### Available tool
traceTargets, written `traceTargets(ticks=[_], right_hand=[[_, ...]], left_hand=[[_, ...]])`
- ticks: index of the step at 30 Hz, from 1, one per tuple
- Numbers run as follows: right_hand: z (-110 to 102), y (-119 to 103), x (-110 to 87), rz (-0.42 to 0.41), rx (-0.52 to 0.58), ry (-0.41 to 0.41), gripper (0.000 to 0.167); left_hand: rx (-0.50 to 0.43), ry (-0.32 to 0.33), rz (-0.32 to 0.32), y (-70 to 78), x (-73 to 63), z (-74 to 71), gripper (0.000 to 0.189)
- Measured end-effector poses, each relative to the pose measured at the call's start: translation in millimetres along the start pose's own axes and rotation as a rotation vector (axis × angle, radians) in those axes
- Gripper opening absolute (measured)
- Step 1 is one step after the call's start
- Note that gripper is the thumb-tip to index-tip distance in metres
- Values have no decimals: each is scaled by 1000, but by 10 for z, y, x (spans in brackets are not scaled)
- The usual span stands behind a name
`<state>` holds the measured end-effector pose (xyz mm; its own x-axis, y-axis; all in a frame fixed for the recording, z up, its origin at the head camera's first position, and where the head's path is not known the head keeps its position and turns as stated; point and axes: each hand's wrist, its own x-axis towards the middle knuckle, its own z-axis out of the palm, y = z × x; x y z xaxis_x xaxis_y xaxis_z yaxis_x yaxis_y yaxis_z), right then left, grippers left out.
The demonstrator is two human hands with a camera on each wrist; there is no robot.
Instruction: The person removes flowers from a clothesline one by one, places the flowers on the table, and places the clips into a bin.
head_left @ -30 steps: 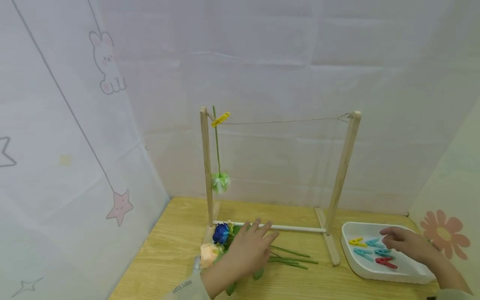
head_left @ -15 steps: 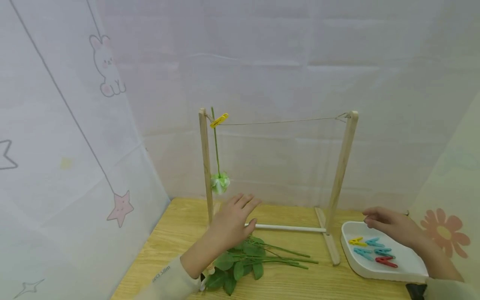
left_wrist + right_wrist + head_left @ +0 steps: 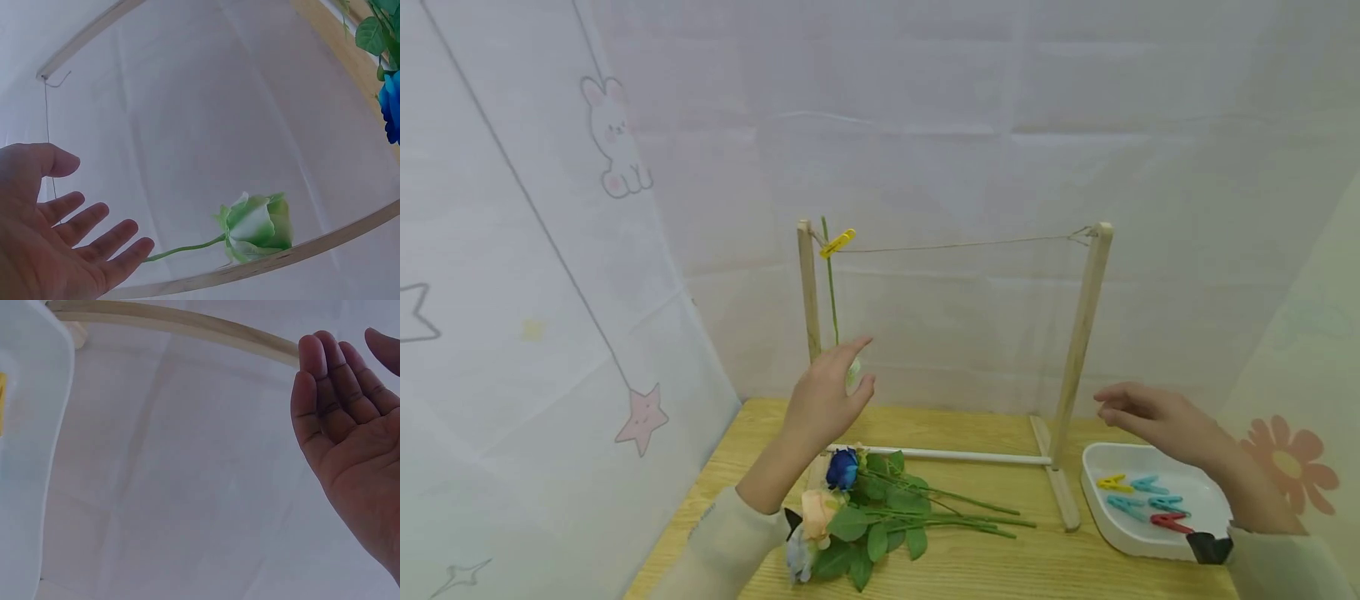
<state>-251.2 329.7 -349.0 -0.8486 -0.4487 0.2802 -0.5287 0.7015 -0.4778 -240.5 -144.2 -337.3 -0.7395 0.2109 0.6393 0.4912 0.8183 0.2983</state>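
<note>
A green-white rose (image 3: pixel 259 228) hangs head down at the left end of a string (image 3: pixel 955 245), its stem held by a yellow clothespin (image 3: pixel 838 242). My left hand (image 3: pixel 826 396) is raised in front of that rose, fingers spread and holding nothing; in the head view it hides most of the bloom. My right hand (image 3: pixel 1161 421) hovers above the back of a white tray (image 3: pixel 1097 521), fingers loosely bent, with nothing in them. Below the left hand lie several cut flowers, among them a blue rose (image 3: pixel 842 468) and a peach rose (image 3: pixel 820 512).
The string spans a wooden frame with a left post (image 3: pixel 808 292), a right post (image 3: pixel 1084 342) and a white bottom bar (image 3: pixel 962 456). In the tray lie several clothespins, including a red clothespin (image 3: pixel 1171 522) and a yellow one. White cloth walls (image 3: pixel 925 108) enclose the table.
My left hand has risen from over the flowers on the table towards the hanging rose. My right hand has lifted up and leftwards from above the clothespins.
</note>
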Motion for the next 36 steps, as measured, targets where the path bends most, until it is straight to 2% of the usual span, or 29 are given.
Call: traceTargets(ticks=[4, 7, 12, 17, 24, 31, 36], right_hand=[[-31, -198, 94, 10, 19, -17, 27], [-54, -330, 186, -21, 14, -20, 29], [-78, -503, 332, -21, 24, -15, 28], [-111, -679, 455, -54, 60, -18, 27], [-160, -947, 667, -113, 96, -19, 27], [-205, -1261, 915, -182, 114, -23, 28], [-257, -1574, 1166, -219, 159, -14, 31]], left_hand=[[-37, 29, -42, -81, 66, -41, 56], [-61, 45, -70, -129, 114, -83, 58], [-103, 81, -150, -179, 204, -172, 61], [-196, 55, -233, -181, 285, -241, 66], [-362, 24, -291, -195, 372, -201, 76], [-370, 25, -330, -194, 493, -154, 84], [-441, 28, -376, -163, 610, -94, 87]])
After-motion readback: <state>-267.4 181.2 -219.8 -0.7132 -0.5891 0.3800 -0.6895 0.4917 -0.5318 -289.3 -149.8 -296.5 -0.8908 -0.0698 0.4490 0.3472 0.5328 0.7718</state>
